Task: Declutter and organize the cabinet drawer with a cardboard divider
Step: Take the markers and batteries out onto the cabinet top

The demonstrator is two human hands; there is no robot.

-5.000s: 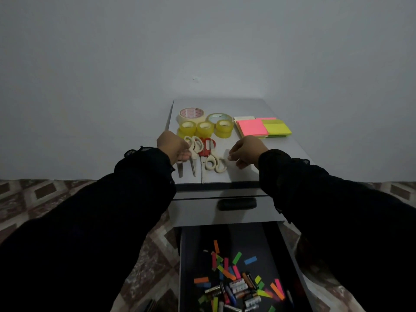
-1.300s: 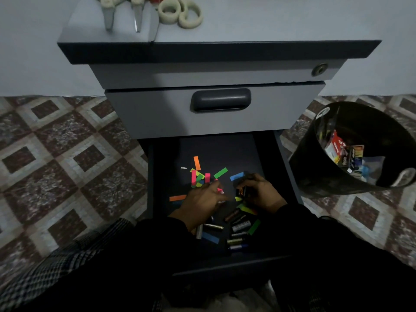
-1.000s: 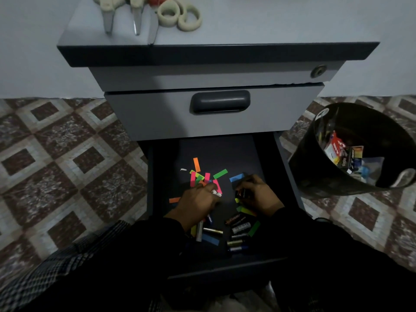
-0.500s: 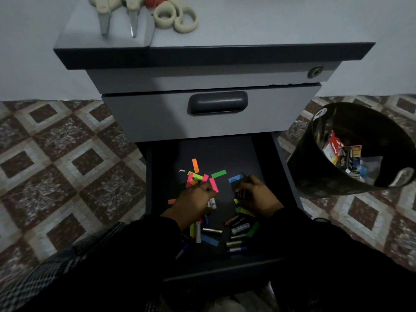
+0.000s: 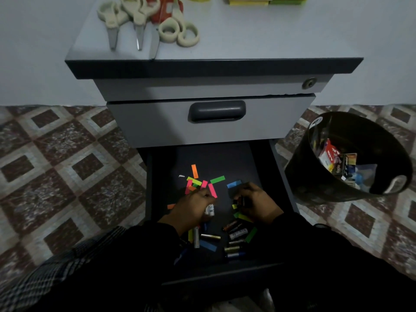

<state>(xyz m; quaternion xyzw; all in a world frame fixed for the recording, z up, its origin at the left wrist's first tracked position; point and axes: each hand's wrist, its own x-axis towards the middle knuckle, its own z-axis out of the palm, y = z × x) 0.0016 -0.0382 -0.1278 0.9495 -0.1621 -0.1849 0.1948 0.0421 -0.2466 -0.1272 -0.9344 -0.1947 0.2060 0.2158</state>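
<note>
The lower drawer [image 5: 265, 167] of the grey cabinet [image 5: 157, 124] stands pulled out, its dark floor strewn with coloured paper flags [image 5: 217, 179] and several loose batteries [image 5: 237, 234]. My left hand [image 5: 191, 209] is down in the drawer, fingers curled round a couple of white batteries [image 5: 209, 210]. My right hand [image 5: 256, 204] is beside it, gripping dark batteries [image 5: 240, 201] in its fingers. More batteries lie near the drawer's front edge, between my sleeves. No cardboard divider is in view.
Several scissors [image 5: 139, 21] lie on the cabinet top, with sticky-note pads [image 5: 247, 0] at the back edge. A black bin [image 5: 315, 172] holding packaging stands on the tiled floor to the right of the drawer. The upper drawer with its dark handle [image 5: 217, 111] is closed.
Five seconds ago both hands were at the scissors on the cabinet top; they came down into the drawer. Over the last second the left hand drew back from the flags with white batteries.
</note>
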